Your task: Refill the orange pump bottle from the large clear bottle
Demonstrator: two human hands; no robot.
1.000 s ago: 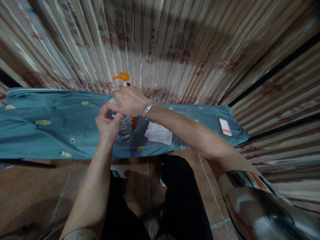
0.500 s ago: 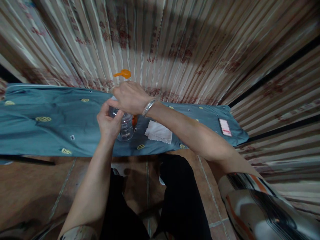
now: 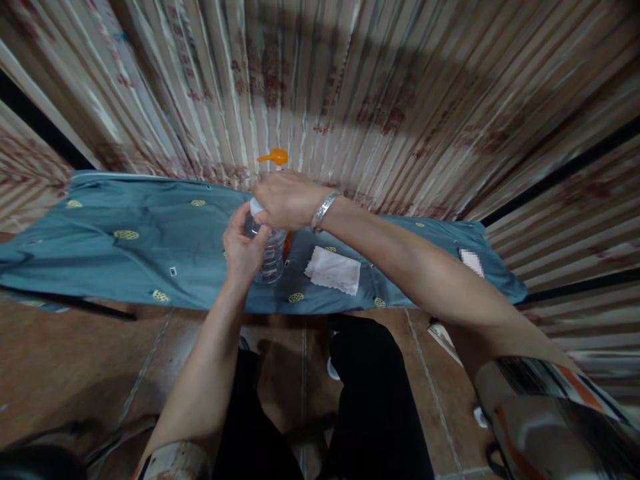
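A clear plastic bottle [image 3: 271, 263] stands upright on the cloth-covered table. My left hand [image 3: 244, 243] is wrapped round its upper part, thumb in front. Over the top of the bottle, my right hand [image 3: 290, 199] is closed with its fingers at the white cap [image 3: 257, 207]; its fingertips are partly hidden. Just beyond the right hand rises an orange spouted piece [image 3: 276, 157], like a pump head, its lower part hidden by that hand. Something orange [image 3: 288, 244] shows behind the bottle's right side.
A white scallop-edged cloth [image 3: 333, 270] lies right of the bottle. Farther right is a blurred-out pale item [image 3: 472, 262]. The table's blue-green cover [image 3: 130, 260] has yellow prints. A pleated curtain [image 3: 400, 87] hangs behind, and black metal bars [image 3: 550, 180] slant at the sides.
The view has shifted, so the table and hands appear farther right. Both hands keep their places at the bottle; the right hand has turned slightly, showing more of the white cap.
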